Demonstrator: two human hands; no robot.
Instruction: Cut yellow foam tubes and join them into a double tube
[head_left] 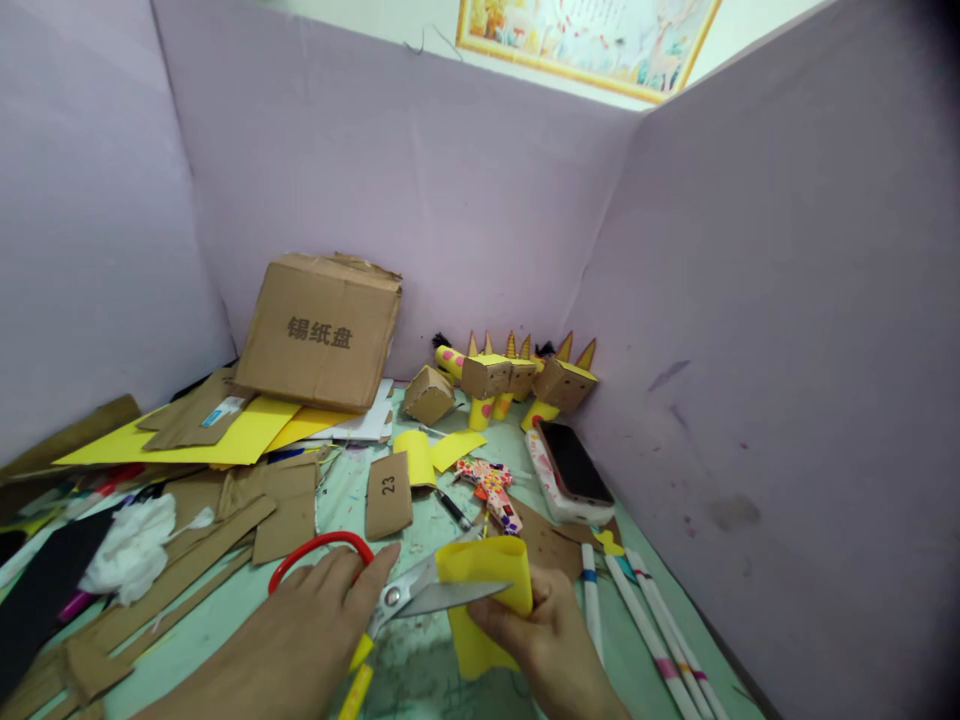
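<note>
My left hand [322, 615] is closed around the red handles of a pair of scissors [394, 597], whose metal blades are spread apart and point right. Between the blades sits part of a folded piece of yellow paper [480, 570]. My right hand [544, 625] pinches that paper from the right, thumb in front, close to the lower blade's tip. Small yellow scraps [356, 690] lie beneath the scissors. A cardboard piece marked 23 [388, 495] rests just beyond my left hand. Whether the blades touch the paper's edge I cannot tell.
Cardboard giraffe-like figures [487, 375] stand at the back, beside a cardboard box [319, 330]. A phone [575, 462] lies on a white pack at the right, with several white markers [652, 640] nearer. Cardboard strips [187, 560] and crumpled tissue [131, 550] cover the left. Purple panels [420, 180] enclose the table.
</note>
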